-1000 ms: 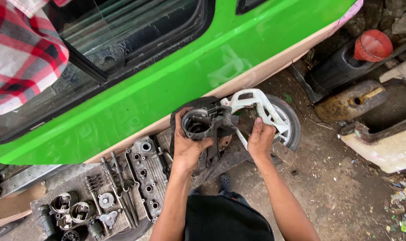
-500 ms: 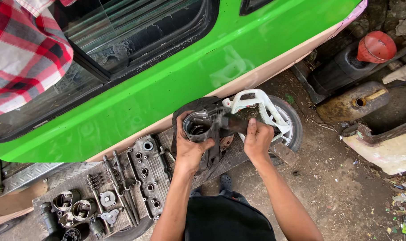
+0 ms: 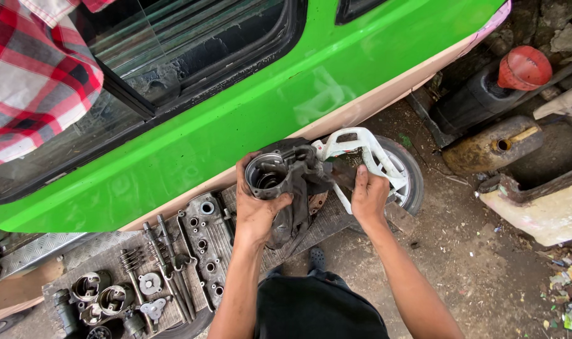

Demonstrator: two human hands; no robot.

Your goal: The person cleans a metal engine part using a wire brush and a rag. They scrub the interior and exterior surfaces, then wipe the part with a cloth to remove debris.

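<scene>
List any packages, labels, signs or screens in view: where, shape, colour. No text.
No labels, signs or screens show.
Litter scraps: ground at far right edge, small crumpled bits, mixed pale colours; too small to tell if they are packaging.
Black jug: upper right beside the green vehicle, dark body, red funnel on top, no label visible.

A bright green vehicle body (image 3: 191,150) with a dark window (image 3: 191,56) fills the ground beyond the hands; bare dirt floor (image 3: 480,276) spreads to their right; a red funnel (image 3: 523,68) tops a black container (image 3: 471,103) far right; daylight throughout.
</scene>
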